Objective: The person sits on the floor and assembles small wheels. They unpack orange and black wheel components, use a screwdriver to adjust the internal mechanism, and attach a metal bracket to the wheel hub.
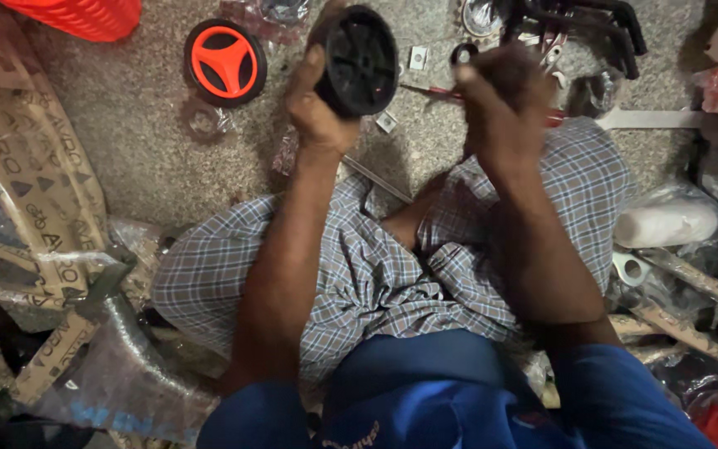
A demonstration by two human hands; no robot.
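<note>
Black wheel (361, 60) gripped by left hand (316, 104); right hand (499, 104) clenched, perhaps holding something.

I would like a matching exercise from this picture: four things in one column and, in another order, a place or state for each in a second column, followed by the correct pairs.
Things:
1. black wheel
2. wheel with orange hub
3. orange ribbed plastic part
4. white roll

Places or states:
A. lying flat on the floor, left of the left hand
B. at the top left corner of the picture
C. held up in the left hand
D. on the floor at the right, beside the checked cloth

Pairs: 1-C, 2-A, 3-B, 4-D
</note>
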